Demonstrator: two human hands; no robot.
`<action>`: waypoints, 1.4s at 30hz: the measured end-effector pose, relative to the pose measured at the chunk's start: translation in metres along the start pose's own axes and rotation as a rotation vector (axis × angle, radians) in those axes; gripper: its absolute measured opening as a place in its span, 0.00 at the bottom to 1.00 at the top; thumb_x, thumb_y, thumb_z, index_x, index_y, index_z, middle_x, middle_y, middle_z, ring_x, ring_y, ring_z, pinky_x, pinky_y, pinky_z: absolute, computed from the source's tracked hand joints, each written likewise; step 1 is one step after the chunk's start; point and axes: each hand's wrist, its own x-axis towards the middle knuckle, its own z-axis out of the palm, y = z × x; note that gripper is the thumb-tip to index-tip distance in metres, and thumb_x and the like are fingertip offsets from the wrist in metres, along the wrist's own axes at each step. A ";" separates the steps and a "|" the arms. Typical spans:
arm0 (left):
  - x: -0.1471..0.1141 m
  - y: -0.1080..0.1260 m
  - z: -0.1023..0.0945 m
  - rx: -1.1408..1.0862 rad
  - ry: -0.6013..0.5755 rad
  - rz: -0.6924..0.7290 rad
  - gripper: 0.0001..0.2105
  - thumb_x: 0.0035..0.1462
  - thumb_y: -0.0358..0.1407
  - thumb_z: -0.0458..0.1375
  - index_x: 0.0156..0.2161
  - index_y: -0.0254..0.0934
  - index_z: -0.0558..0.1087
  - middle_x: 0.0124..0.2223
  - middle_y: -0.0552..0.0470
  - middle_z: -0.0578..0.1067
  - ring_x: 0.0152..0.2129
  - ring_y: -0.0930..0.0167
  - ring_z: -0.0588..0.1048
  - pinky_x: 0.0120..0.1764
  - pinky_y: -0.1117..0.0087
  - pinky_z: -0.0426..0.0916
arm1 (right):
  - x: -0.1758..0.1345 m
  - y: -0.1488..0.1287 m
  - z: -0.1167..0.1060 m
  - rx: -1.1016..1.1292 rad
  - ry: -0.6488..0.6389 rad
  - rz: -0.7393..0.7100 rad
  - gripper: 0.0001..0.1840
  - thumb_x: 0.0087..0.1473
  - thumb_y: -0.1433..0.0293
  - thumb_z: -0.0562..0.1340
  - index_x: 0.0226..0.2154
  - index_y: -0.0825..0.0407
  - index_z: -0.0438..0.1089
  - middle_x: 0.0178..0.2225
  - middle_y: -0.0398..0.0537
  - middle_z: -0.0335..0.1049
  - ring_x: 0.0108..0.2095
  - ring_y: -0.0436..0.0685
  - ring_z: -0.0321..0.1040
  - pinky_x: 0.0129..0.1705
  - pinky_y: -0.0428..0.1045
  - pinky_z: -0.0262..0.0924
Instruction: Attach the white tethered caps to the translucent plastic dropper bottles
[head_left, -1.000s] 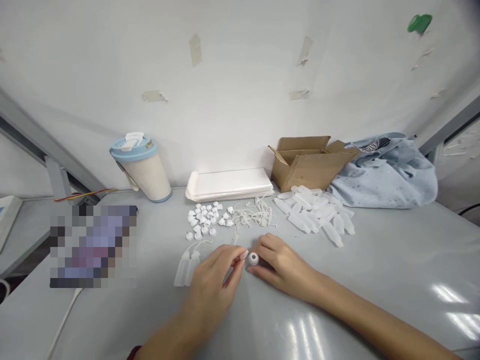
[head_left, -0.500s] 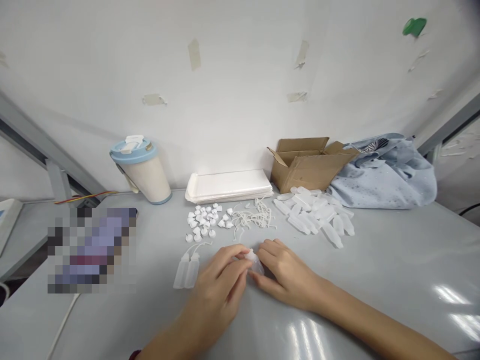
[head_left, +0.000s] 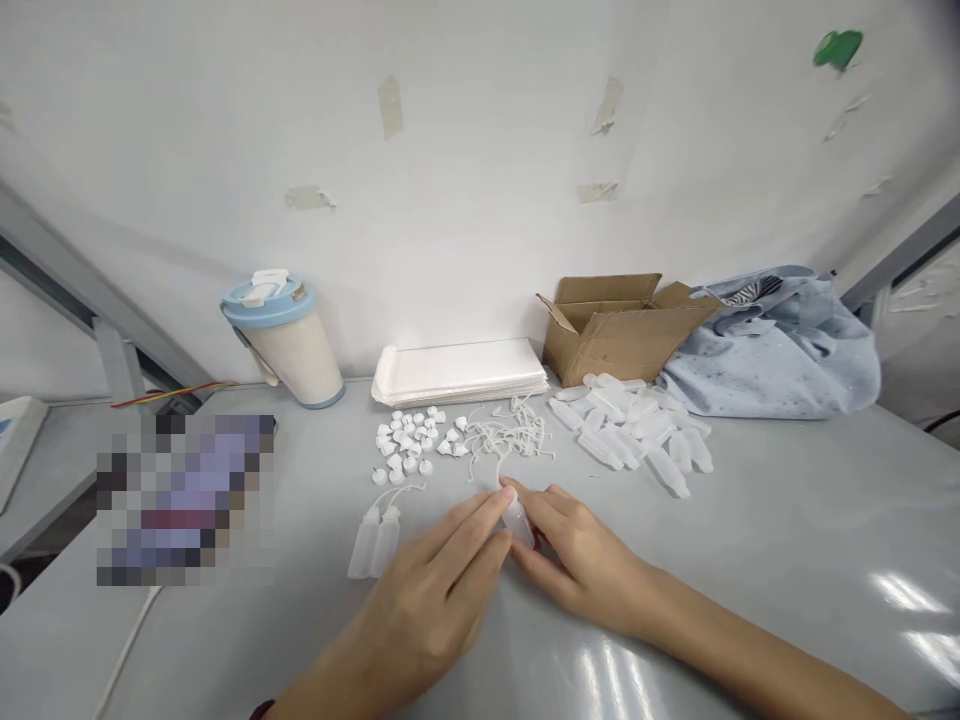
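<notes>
A small translucent plastic bottle [head_left: 519, 524] is held between both hands just above the grey table. My right hand [head_left: 589, 550] grips its body from the right side. My left hand [head_left: 439, 585] pinches the bottle's top from the left, fingers covering most of the neck. A thin white tube [head_left: 499, 466] rises from that top. Left of my left hand, two similar bottles [head_left: 373, 543] lie side by side with white caps and curved thin tubes. Beyond the hands are a heap of white caps [head_left: 409, 438] and a tangle of thin white tubes [head_left: 510, 435].
Several uncapped bottles [head_left: 630, 425] lie piled in front of an open cardboard box [head_left: 622, 340]. Blue cloth [head_left: 780, 360] is bunched beside the box. Along the wall stand a stack of white sheets [head_left: 461, 372] and a tumbler [head_left: 289, 345]. A blurred-out flat object [head_left: 195, 500] lies left.
My left fingers have shifted slightly right and up onto the bottle's top. The bottle is more upright and more visible, and a thin tube now shows standing above it.
</notes>
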 end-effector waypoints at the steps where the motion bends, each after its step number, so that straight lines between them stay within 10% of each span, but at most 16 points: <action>1: -0.001 0.000 0.000 0.002 -0.004 0.009 0.15 0.52 0.16 0.53 0.45 0.23 0.69 0.56 0.32 0.67 0.54 0.57 0.66 0.51 0.58 0.71 | -0.001 0.001 0.001 0.012 0.016 -0.003 0.26 0.60 0.69 0.51 0.58 0.66 0.54 0.27 0.51 0.68 0.27 0.56 0.62 0.32 0.52 0.59; 17: 0.007 0.006 -0.005 -0.333 -0.005 -0.178 0.18 0.53 0.15 0.49 0.46 0.30 0.68 0.53 0.38 0.67 0.52 0.63 0.66 0.50 0.58 0.68 | -0.002 0.003 0.001 0.107 0.085 0.043 0.24 0.56 0.69 0.54 0.55 0.59 0.56 0.25 0.46 0.66 0.26 0.54 0.61 0.29 0.48 0.59; 26: 0.016 0.010 -0.014 -0.473 -0.030 -0.275 0.16 0.54 0.18 0.50 0.44 0.32 0.70 0.51 0.41 0.67 0.50 0.64 0.66 0.50 0.59 0.66 | -0.003 0.003 0.002 0.134 0.085 0.000 0.35 0.54 0.72 0.54 0.61 0.56 0.39 0.24 0.40 0.62 0.24 0.52 0.57 0.28 0.46 0.56; 42: 0.011 0.008 -0.007 -0.317 0.097 -0.293 0.17 0.55 0.18 0.50 0.48 0.31 0.69 0.50 0.39 0.70 0.45 0.65 0.71 0.44 0.64 0.72 | -0.004 -0.001 0.001 0.018 0.127 -0.022 0.22 0.58 0.68 0.56 0.53 0.57 0.54 0.24 0.45 0.66 0.26 0.55 0.62 0.29 0.48 0.60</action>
